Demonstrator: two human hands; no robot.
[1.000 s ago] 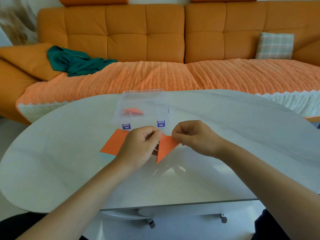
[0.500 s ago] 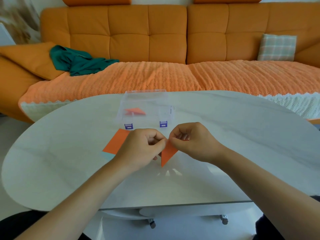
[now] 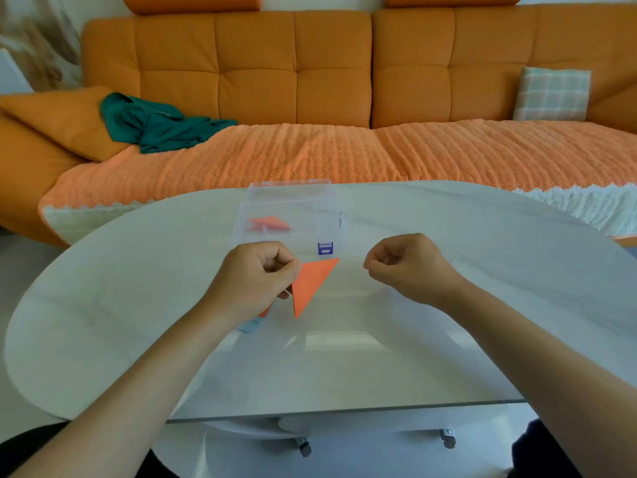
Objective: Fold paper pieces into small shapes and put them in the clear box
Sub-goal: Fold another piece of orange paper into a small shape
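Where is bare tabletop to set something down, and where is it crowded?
Bare: the table right of the right hand, out to its far edge; the stretch left of the left hand and clear box; the near strip short of both hands. Crowded: the middle, where the left hand pinches the orange triangle in front of the box, spare paper under that hand.

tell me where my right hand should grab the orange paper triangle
Pinch the free upper-right corner of the orange paper triangle, coming in from the right with the right hand. The left hand pinches its left edge, so that corner sticks out unobstructed and points toward the right hand. A thin flat sheet probably suits a thumb-and-finger pinch on both faces.
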